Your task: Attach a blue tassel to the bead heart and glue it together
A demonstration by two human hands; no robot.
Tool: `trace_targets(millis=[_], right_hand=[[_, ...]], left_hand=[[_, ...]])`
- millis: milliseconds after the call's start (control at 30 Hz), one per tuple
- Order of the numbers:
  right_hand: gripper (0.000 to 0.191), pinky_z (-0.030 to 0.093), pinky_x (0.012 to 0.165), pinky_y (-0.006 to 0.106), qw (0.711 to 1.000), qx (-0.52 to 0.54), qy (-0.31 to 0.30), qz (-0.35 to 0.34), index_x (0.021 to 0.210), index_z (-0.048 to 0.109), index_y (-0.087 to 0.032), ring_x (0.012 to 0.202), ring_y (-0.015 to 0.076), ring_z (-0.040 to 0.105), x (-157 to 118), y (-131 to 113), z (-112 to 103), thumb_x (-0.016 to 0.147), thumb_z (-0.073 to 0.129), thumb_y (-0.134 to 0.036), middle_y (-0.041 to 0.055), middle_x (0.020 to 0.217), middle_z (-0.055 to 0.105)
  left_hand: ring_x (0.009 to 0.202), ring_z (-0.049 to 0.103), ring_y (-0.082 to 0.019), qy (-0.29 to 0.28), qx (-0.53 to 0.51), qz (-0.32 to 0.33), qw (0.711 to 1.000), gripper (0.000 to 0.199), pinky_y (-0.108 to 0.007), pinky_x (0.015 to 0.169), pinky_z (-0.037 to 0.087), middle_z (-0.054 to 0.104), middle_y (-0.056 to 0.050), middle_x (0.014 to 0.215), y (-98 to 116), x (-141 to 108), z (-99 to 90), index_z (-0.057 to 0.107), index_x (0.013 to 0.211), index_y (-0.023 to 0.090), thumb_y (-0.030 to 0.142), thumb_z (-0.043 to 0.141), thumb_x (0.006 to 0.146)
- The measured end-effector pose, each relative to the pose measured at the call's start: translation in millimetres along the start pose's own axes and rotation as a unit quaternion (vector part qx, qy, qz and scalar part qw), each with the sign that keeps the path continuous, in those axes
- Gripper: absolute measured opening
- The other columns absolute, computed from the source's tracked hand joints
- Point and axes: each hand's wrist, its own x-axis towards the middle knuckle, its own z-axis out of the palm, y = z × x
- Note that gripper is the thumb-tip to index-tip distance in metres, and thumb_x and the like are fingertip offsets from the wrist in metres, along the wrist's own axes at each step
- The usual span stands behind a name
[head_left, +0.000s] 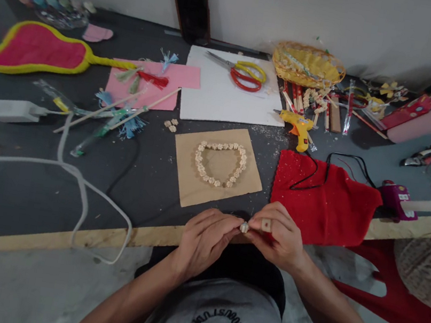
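Between my fingertips, just over the table's front edge, is a small pale flower-shaped piece (244,227). My left hand (203,241) pinches it from one side, and my right hand (279,236), with a bandage on one finger, pinches it from the other. Beyond my hands lies a brown cardboard square (189,190). On it, similar pale flowers form a heart-like ring (222,146) with a small gap at its lower side. A few loose flower pieces (171,125) rest left of the cardboard.
A yellow glue gun (297,126) lies above red felt (326,205). Scissors (248,76) rest on a white board (227,106), near a yellow basket (309,65). Leftward are a pink-and-yellow fan shape (41,49), sticks, tassels and a white cable (83,195) looping over the edge.
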Motion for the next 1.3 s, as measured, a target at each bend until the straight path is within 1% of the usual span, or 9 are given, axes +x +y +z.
trace_targets(millis=[300, 400, 500, 600, 800, 967, 1067, 1167, 1300], right_hand=[[0.038, 0.058, 0.067, 0.032, 0.998, -0.025, 0.006, -0.061, 0.113, 0.064, -0.026, 0.075, 0.0172, 0.066, -3.4, 2.3, -0.7, 0.081, 0.076, -0.010, 0.0025, 0.086, 0.076], [0.034, 0.058, 0.066, 0.034, 0.997, -0.037, 0.012, -0.061, 0.112, 0.063, -0.026, 0.074, 0.0172, 0.065, -2.6, 2.0, -1.2, 0.083, 0.073, -0.011, 0.0020, 0.085, 0.075], [0.028, 0.058, 0.064, 0.035, 0.997, -0.044, 0.013, -0.058, 0.108, 0.062, -0.026, 0.073, 0.0177, 0.065, 0.5, 0.5, -0.3, 0.085, 0.070, -0.011, 0.0023, 0.083, 0.074], [0.024, 0.056, 0.063, 0.035, 0.997, -0.051, 0.014, -0.051, 0.103, 0.061, -0.025, 0.072, 0.0181, 0.064, 2.9, -0.9, 0.9, 0.085, 0.070, -0.012, 0.0022, 0.080, 0.073], [0.022, 0.054, 0.069, 0.038, 0.995, -0.076, 0.008, -0.066, 0.102, 0.062, -0.024, 0.075, 0.0192, 0.062, 1.5, 0.3, -1.1, 0.084, 0.071, -0.014, 0.0028, 0.080, 0.073], [0.023, 0.051, 0.070, 0.038, 0.994, -0.082, 0.002, -0.069, 0.100, 0.062, -0.025, 0.076, 0.0190, 0.062, 0.7, 1.0, -1.1, 0.083, 0.073, -0.014, 0.0017, 0.081, 0.072], [0.023, 0.051, 0.071, 0.038, 0.995, -0.078, 0.005, -0.064, 0.101, 0.062, -0.025, 0.076, 0.0187, 0.062, 1.1, 0.7, 0.4, 0.084, 0.071, -0.014, 0.0011, 0.082, 0.073], [0.022, 0.051, 0.073, 0.038, 0.993, -0.092, 0.009, -0.073, 0.100, 0.061, -0.024, 0.077, 0.0184, 0.062, 1.3, 1.2, 0.6, 0.085, 0.071, -0.013, 0.0013, 0.082, 0.073], [0.013, 0.050, 0.076, 0.039, 0.984, -0.131, 0.008, -0.118, 0.094, 0.061, -0.022, 0.078, 0.0181, 0.062, 1.4, 2.8, -1.1, 0.087, 0.071, -0.016, 0.0020, 0.080, 0.074]], left_hand=[[0.069, 0.072, -0.013, -0.004, 0.000, -0.020, 1.000, 0.023, -0.024, 0.072, 0.060, 0.079, -0.003, 0.087, 0.4, -3.0, 1.3, 0.064, 0.119, 0.020, 0.015, 0.056, 0.098], [0.083, 0.075, -0.015, 0.008, -0.011, -0.021, 1.000, 0.026, -0.027, 0.078, 0.062, 0.079, -0.006, 0.097, 0.5, -3.7, 0.3, 0.063, 0.121, 0.021, 0.014, 0.058, 0.096], [0.094, 0.075, -0.017, 0.028, -0.016, -0.015, 0.999, 0.022, -0.030, 0.081, 0.062, 0.077, -0.008, 0.105, 0.8, -3.2, -0.7, 0.064, 0.115, 0.021, 0.012, 0.059, 0.095], [0.089, 0.074, -0.015, 0.020, -0.038, -0.010, 0.999, 0.020, -0.028, 0.078, 0.062, 0.077, -0.005, 0.102, 0.6, -2.3, -0.8, 0.065, 0.109, 0.021, 0.009, 0.060, 0.094], [0.087, 0.072, -0.017, 0.010, -0.041, -0.046, 0.998, 0.032, -0.032, 0.079, 0.061, 0.077, -0.007, 0.104, -0.3, -1.4, 0.2, 0.059, 0.126, 0.021, 0.014, 0.059, 0.095], [0.090, 0.074, -0.015, 0.020, -0.029, 0.000, 0.999, 0.014, -0.031, 0.079, 0.059, 0.078, -0.005, 0.104, 0.3, 2.3, 0.8, 0.063, 0.111, 0.022, 0.018, 0.058, 0.098], [0.090, 0.074, -0.015, 0.024, -0.013, 0.014, 1.000, 0.011, -0.031, 0.080, 0.059, 0.078, -0.004, 0.103, 0.3, 3.4, 0.7, 0.063, 0.109, 0.022, 0.020, 0.058, 0.099], [0.089, 0.073, -0.015, 0.013, -0.015, 0.011, 1.000, 0.021, -0.031, 0.081, 0.058, 0.077, -0.004, 0.104, 0.2, 2.1, -0.1, 0.060, 0.120, 0.023, 0.019, 0.058, 0.099], [0.090, 0.071, -0.017, -0.010, -0.017, -0.027, 0.999, 0.041, -0.032, 0.083, 0.058, 0.077, -0.005, 0.107, -1.0, -0.9, -1.4, 0.051, 0.138, 0.024, 0.018, 0.057, 0.098]])
